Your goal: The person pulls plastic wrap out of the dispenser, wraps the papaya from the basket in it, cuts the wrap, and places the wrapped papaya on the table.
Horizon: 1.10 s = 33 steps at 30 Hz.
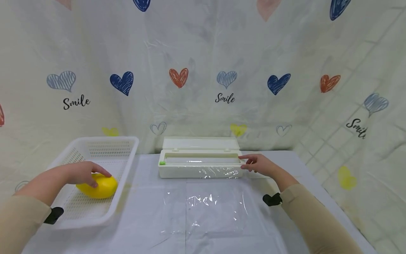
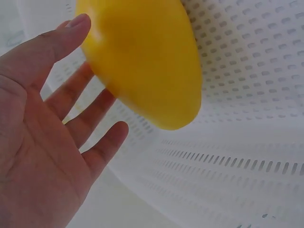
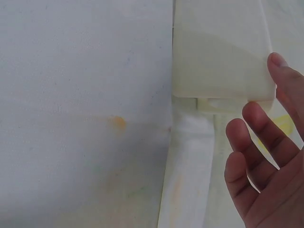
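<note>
At the left, my left hand [image 1: 84,173] grips a smooth, oval yellow fruit [image 1: 103,187] inside a white perforated basket [image 1: 134,155]. In the left wrist view, the thumb and fingertips lie along one side of the fruit [image 2: 152,61]. A white cling film dispenser [image 1: 171,171] stands at the back of the table with its lid [image 1: 201,143] raised. Clear film [image 1: 206,201] hangs over its front and spreads on the table. My right hand [image 1: 260,165] touches the dispenser's right end, index finger extended, other fingers loosely bent.
A small green piece [image 1: 162,163] sits at the dispenser's left front corner. White cloth covers the table [image 1: 142,218]. Behind it hangs a curtain [image 1: 203,46] printed with hearts, which continues along the right side.
</note>
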Tool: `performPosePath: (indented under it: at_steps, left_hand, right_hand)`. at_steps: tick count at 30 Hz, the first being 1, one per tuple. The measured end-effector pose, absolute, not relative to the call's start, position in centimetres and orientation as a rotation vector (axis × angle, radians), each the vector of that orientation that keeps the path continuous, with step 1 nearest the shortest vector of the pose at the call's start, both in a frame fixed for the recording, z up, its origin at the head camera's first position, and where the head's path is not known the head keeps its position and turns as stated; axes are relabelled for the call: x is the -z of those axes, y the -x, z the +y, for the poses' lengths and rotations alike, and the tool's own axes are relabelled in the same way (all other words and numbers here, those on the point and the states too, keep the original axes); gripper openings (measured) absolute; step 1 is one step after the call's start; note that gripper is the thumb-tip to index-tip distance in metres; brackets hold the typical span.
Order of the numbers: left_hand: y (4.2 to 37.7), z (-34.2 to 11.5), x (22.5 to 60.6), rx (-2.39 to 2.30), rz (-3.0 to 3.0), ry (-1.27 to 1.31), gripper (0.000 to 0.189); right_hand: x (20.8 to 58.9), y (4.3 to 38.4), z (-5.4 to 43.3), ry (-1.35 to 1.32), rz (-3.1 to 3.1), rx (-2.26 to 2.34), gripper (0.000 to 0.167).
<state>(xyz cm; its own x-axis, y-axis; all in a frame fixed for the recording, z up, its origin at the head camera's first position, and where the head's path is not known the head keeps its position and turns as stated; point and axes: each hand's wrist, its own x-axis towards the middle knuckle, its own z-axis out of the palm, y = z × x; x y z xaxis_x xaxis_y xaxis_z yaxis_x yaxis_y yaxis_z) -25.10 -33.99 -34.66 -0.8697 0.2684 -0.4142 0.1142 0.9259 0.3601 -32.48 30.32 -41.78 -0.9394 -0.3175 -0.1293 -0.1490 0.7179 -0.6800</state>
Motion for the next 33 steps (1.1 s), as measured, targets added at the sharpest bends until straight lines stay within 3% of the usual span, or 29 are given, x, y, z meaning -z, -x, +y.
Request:
performPosePath:
  at_steps: [8, 19, 33]
  left_hand:
    - [25.5, -34.1, 35.3, -0.458, 2.579, -0.221, 0.068]
    - [26.0, -34.2, 35.9, -0.410, 2.607, -0.224, 0.069]
    - [26.8, -34.7, 37.6, -0.443, 2.582, -0.191, 0.098]
  right_hand:
    - [41.6, 32.2, 30.2, 0.372, 2.700, 1.026, 0.055]
    - [41.7, 32.1, 30.2, 0.383, 2.704, 1.037, 0.055]
    - [41.7, 32.1, 29.9, 0.377, 2.706, 1.033, 0.054]
